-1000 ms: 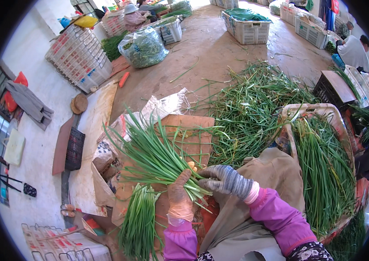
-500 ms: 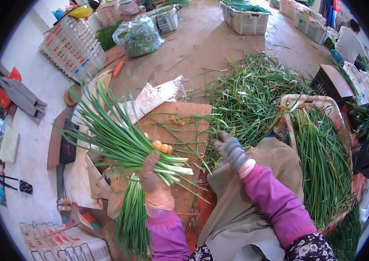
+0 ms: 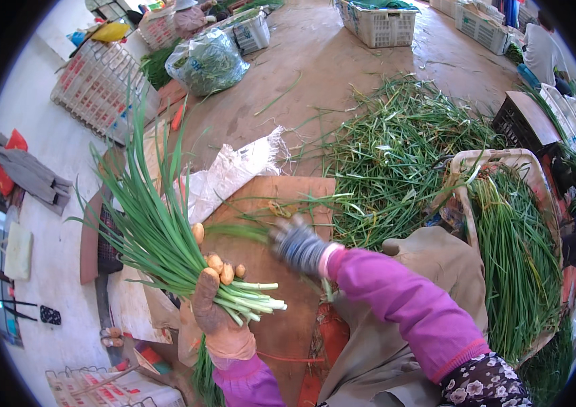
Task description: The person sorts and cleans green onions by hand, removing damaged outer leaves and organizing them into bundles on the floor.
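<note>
My left hand (image 3: pixel 214 295), in a dirty glove with tan fingertips showing, is closed round a thick bunch of chives (image 3: pixel 159 230). The green leaves fan up and left, and the pale cut ends point right. My right hand (image 3: pixel 298 247), in a grey glove, is smeared by motion over the brown board (image 3: pixel 267 271), so its fingers cannot be read. Blurred green stalks (image 3: pixel 244 232) lie just left of it; whether it holds them is unclear. A second bunch of chives (image 3: pixel 206 376) shows partly behind my left forearm.
A heap of loose leaves (image 3: pixel 396 156) spreads beyond the board. To the right, a pale crate (image 3: pixel 461 197) holds more chives. A white woven sack (image 3: pixel 233 163) lies past the board. Stacked crates (image 3: pixel 101 91) and a filled plastic bag (image 3: pixel 208 61) stand far left.
My right hand has swept left from the heap's edge to over the board. My left hand has moved slightly left and down, turning the bunch more upright.
</note>
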The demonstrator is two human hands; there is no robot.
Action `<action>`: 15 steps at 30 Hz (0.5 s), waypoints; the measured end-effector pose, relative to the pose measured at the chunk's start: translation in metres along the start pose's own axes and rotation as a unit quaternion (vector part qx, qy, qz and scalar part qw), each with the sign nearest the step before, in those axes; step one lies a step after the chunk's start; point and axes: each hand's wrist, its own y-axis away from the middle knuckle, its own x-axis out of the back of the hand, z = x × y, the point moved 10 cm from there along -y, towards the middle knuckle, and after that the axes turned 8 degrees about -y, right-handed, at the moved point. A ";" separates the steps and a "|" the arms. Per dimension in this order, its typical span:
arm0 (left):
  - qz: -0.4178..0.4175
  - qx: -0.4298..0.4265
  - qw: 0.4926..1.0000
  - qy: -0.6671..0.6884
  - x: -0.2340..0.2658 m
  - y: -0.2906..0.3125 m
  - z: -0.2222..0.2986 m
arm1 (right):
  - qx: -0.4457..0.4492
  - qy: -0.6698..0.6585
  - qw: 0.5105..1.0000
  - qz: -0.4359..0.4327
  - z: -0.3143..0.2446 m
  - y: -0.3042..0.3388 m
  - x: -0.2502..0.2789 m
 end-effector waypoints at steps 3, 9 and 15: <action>-0.008 0.025 0.999 0.039 -0.018 -0.009 -0.019 | -0.277 0.061 0.958 0.035 0.154 0.027 0.024; -0.039 0.082 0.990 0.109 -0.048 -0.010 -0.072 | -0.471 -0.314 0.815 0.124 0.267 0.181 0.070; -0.055 0.171 0.973 0.144 -0.099 0.019 -0.137 | -0.147 -0.738 0.631 0.190 0.080 0.207 0.134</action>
